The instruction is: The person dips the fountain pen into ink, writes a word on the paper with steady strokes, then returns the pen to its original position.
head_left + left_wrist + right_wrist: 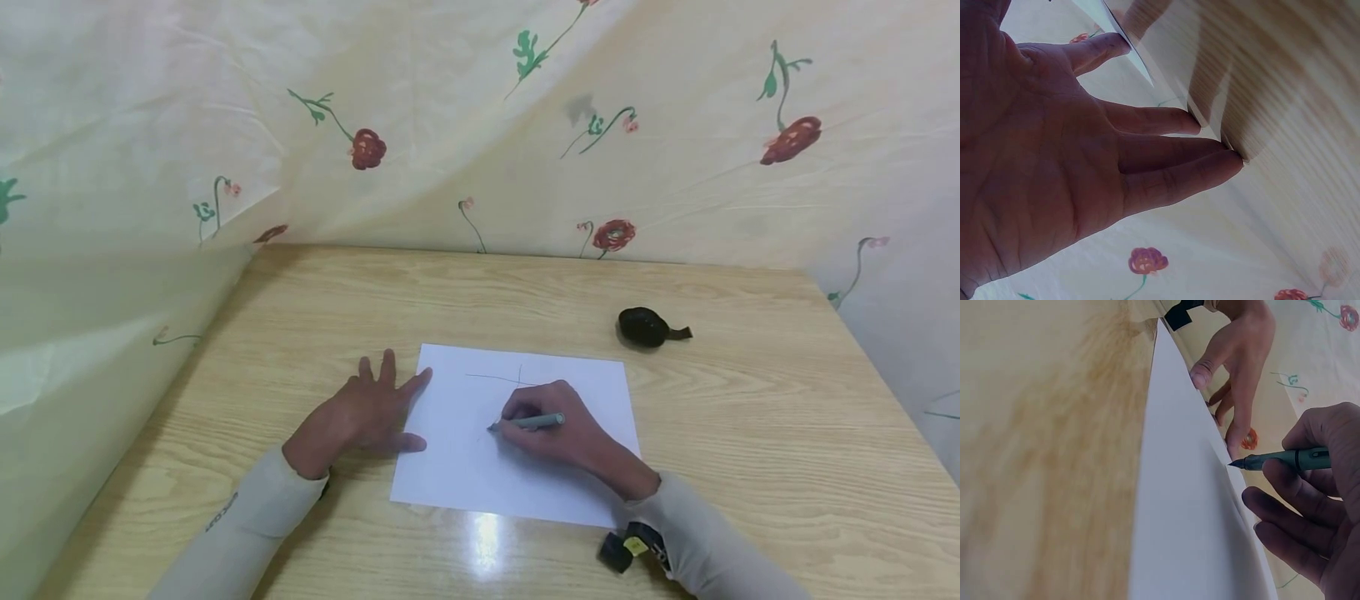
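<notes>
A white sheet of paper (450,467) lies on the wooden table, with a long thin line and a short stroke crossing it near its top edge. My right hand (558,425) pinches a grey-green pen (542,421) over the middle of the sheet. In the right wrist view the dark tip of the pen (1282,461) points at the paper (1175,487). My left hand (367,410) is spread at the sheet's left edge, thumb and index finger on the paper. Its other fingers (1172,181) reach to the tabletop in the left wrist view.
A small black object with a short stem (643,327) lies on the table (750,400) beyond the sheet's upper right corner. Flower-patterned cloth (450,125) hangs behind the table and along its left side. A black device (633,546) is strapped at the right wrist.
</notes>
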Motion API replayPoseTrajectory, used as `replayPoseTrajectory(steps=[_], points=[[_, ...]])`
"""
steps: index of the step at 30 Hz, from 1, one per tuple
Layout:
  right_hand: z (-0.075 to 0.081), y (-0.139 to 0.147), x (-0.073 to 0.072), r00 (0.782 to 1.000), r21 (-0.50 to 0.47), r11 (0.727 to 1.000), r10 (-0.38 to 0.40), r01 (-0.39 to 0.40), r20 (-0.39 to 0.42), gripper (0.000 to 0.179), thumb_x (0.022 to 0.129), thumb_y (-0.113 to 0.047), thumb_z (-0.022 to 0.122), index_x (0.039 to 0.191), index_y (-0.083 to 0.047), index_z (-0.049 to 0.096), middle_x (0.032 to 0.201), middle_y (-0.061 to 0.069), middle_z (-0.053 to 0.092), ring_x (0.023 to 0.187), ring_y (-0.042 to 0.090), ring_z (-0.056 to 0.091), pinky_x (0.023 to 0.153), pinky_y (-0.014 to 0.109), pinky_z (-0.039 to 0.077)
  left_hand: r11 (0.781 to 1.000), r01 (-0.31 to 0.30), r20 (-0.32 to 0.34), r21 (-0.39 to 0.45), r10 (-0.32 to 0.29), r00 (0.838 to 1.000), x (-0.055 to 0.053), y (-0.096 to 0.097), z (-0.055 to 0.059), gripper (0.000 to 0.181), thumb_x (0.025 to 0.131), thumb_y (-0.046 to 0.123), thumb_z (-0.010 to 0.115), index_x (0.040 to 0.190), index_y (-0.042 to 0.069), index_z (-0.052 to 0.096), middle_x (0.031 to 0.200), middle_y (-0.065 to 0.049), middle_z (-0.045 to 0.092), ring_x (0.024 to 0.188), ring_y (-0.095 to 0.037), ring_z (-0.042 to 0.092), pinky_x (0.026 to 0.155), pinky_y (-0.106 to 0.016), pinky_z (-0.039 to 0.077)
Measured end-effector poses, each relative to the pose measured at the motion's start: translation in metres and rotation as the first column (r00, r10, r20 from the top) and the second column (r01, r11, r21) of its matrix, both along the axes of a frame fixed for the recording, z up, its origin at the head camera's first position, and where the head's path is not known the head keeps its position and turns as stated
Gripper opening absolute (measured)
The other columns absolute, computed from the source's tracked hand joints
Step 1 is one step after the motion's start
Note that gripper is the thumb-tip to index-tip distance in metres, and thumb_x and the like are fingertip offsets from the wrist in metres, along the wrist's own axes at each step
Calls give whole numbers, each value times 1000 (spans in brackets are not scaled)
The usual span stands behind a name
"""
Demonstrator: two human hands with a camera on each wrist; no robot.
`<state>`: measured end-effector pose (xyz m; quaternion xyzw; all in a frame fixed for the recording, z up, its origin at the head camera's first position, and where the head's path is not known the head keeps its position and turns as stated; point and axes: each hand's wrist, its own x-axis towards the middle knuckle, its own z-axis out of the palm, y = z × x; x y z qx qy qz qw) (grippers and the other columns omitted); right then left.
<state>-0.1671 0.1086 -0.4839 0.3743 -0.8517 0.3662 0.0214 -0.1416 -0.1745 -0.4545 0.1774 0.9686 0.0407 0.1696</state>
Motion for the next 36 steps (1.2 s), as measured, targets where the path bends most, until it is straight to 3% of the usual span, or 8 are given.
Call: replayPoseTrajectory(steps=[14,36], points=[[-2,-3,1,996,-37,998,60,-58,58,6,80,-12,73,75,-14,74,61,-16,61,50,-5,42,51,20,42,1000,-8,18,1,8,1000,-2,1,3,96,86,57,70,158,13,25,152,-45,14,131,-72,19,96,-63,43],[-6,-9,11,985,-48,985,170,-168,42,5,81,-14,77,78,-17,76,65,-19,66,54,-9,48,51,15,43,1000,-16,22,-11,16,1000,0,2,3,97,85,58,71,159,14,26,152,-44,15,132,-70,20,95,-62,44]])
